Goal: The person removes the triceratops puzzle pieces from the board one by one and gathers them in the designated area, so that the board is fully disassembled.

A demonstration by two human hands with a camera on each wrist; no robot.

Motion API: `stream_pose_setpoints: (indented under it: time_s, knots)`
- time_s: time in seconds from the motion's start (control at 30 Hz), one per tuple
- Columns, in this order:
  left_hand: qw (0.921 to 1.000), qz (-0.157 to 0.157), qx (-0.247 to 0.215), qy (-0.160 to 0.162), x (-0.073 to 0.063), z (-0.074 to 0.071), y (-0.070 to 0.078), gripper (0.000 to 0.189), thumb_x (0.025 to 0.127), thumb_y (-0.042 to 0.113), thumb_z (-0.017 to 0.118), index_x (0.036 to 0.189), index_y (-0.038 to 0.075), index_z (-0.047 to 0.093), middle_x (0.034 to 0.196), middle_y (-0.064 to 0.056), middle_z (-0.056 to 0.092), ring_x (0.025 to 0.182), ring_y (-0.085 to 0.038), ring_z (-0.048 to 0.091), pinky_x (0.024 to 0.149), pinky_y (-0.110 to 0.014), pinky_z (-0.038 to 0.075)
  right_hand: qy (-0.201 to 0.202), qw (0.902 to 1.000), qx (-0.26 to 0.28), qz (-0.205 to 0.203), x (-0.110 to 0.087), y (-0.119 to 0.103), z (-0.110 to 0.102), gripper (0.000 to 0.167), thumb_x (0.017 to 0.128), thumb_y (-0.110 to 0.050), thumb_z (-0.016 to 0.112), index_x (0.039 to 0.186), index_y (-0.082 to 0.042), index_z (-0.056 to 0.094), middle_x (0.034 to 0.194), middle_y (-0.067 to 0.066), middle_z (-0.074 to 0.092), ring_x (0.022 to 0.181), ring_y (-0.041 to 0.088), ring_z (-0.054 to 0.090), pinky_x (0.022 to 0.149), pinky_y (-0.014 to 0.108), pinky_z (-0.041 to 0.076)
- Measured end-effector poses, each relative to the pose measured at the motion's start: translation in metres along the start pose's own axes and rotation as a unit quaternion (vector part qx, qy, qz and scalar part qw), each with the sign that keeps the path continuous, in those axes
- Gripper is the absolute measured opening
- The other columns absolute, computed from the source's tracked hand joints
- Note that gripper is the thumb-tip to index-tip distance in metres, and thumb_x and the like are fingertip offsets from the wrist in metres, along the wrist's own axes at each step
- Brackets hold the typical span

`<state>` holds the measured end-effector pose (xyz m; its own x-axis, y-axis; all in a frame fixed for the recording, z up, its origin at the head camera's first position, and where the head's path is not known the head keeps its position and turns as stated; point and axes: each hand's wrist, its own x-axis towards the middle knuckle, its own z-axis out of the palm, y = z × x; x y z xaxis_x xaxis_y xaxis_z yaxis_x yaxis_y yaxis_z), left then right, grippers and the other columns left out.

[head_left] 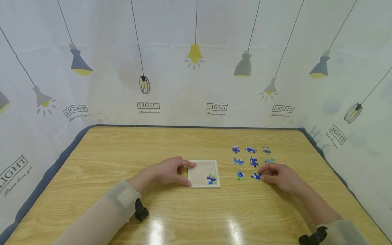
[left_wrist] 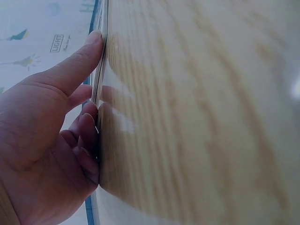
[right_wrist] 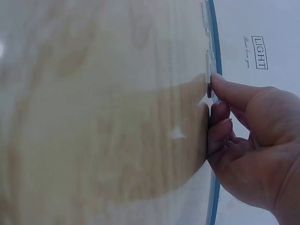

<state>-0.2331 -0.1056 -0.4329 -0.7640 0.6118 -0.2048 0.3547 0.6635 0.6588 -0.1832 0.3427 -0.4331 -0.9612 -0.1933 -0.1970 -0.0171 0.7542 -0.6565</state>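
Note:
A square, pale puzzle tray (head_left: 203,186) with a raised rim lies on the table. My left hand (head_left: 169,171) holds it at the left side, thumb at the lower corner and index finger over the upper part of the rim. Joined green and blue puzzle pieces (head_left: 211,179) fill the tray's lower right corner. To the right, my right hand (head_left: 283,177) pinches a dark blue and white puzzle piece (head_left: 255,176) at its right edge, low at the tabletop. In the right wrist view the thumb (right_wrist: 229,91) is at the thin piece's edge, other fingers curled beneath.
Several loose puzzle pieces lie spaced in rows right of the tray, among them a green and blue piece (head_left: 240,175) and a dark blue piece (head_left: 253,161). My right fingers overlap a light blue piece (head_left: 269,161). The wooden table (head_left: 122,146) ends at a lamp-printed curtain (head_left: 171,68).

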Motion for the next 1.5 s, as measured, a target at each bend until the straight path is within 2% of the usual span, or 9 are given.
stream_pose_setpoints:
  time_s: [0.27, 0.43, 0.53, 0.67, 0.87, 1.03, 1.23, 1.5]
  knots:
    - [1.0000, -0.009, -0.001, 0.001, -0.001, 0.000, 0.000, 0.073, 0.090, 0.041, 0.092, 0.155, 0.021, 0.065, 0.107, -0.003, 0.055, 0.102, -0.020, 0.050, 0.086, -0.037, 0.039, 0.001, 0.9998, 0.019, 0.011, 0.003, 0.007, -0.002, 0.034, 0.108, -0.031, 0.072, 0.135, -0.011, 0.074, 0.113, 0.006, 0.070, 0.098, 0.021, 0.058, 0.079, 0.031, 0.049]
    - [1.0000, -0.004, 0.004, 0.002, 0.000, 0.000, -0.001, 0.073, 0.091, 0.041, 0.092, 0.155, 0.021, 0.065, 0.106, -0.003, 0.055, 0.100, -0.019, 0.050, 0.086, -0.037, 0.039, 0.005, 0.9994, 0.032, 0.010, 0.001, -0.001, -0.003, 0.037, 0.108, -0.030, 0.072, 0.137, -0.009, 0.073, 0.110, 0.007, 0.068, 0.093, 0.020, 0.055, 0.073, 0.030, 0.048]
    - [1.0000, 0.002, 0.009, 0.001, 0.000, 0.001, -0.001, 0.073, 0.091, 0.041, 0.092, 0.155, 0.020, 0.065, 0.104, -0.002, 0.055, 0.099, -0.019, 0.049, 0.085, -0.036, 0.039, 0.009, 0.9987, 0.050, -0.003, 0.000, -0.013, 0.001, 0.035, 0.107, -0.028, 0.073, 0.135, -0.008, 0.073, 0.105, 0.007, 0.065, 0.086, 0.018, 0.054, 0.069, 0.029, 0.048]
    - [1.0000, 0.003, 0.009, 0.001, 0.001, 0.000, -0.001, 0.073, 0.091, 0.040, 0.092, 0.155, 0.019, 0.064, 0.105, -0.002, 0.055, 0.099, -0.019, 0.050, 0.085, -0.036, 0.039, -0.008, 0.9965, 0.076, -0.035, 0.002, -0.036, 0.013, 0.030, 0.107, -0.027, 0.074, 0.131, -0.009, 0.074, 0.099, 0.007, 0.064, 0.078, 0.017, 0.055, 0.065, 0.029, 0.049]
    - [1.0000, -0.005, -0.002, 0.004, 0.000, 0.000, -0.001, 0.073, 0.091, 0.040, 0.092, 0.155, 0.020, 0.065, 0.107, -0.003, 0.055, 0.101, -0.019, 0.050, 0.087, -0.037, 0.039, -0.054, 0.9938, 0.072, -0.065, 0.009, -0.073, 0.040, 0.027, 0.105, -0.031, 0.076, 0.126, -0.013, 0.076, 0.098, 0.007, 0.066, 0.078, 0.019, 0.059, 0.063, 0.029, 0.053]
    - [1.0000, 0.000, 0.000, 0.002, 0.001, 0.001, -0.001, 0.073, 0.091, 0.040, 0.092, 0.155, 0.019, 0.065, 0.106, -0.002, 0.056, 0.100, -0.019, 0.050, 0.086, -0.036, 0.040, -0.083, 0.9898, 0.071, -0.092, 0.017, -0.095, 0.064, 0.026, 0.104, -0.025, 0.077, 0.126, -0.012, 0.075, 0.098, 0.006, 0.067, 0.079, 0.019, 0.062, 0.063, 0.029, 0.053]
    - [1.0000, 0.005, 0.003, 0.002, 0.002, 0.001, -0.003, 0.073, 0.090, 0.041, 0.093, 0.154, 0.018, 0.066, 0.104, -0.002, 0.057, 0.098, -0.019, 0.051, 0.084, -0.035, 0.041, -0.087, 0.9907, 0.065, -0.082, 0.028, -0.113, 0.079, 0.031, 0.100, -0.023, 0.081, 0.130, -0.016, 0.074, 0.101, 0.005, 0.066, 0.084, 0.020, 0.062, 0.069, 0.030, 0.052]
    - [0.9999, 0.009, 0.010, 0.002, 0.001, 0.000, -0.002, 0.072, 0.091, 0.043, 0.091, 0.155, 0.019, 0.065, 0.106, -0.002, 0.057, 0.100, -0.019, 0.051, 0.086, -0.036, 0.041, -0.104, 0.9902, 0.069, -0.063, 0.036, -0.119, 0.088, 0.041, 0.099, -0.018, 0.083, 0.136, -0.011, 0.069, 0.094, 0.007, 0.065, 0.075, 0.018, 0.059, 0.065, 0.030, 0.052]
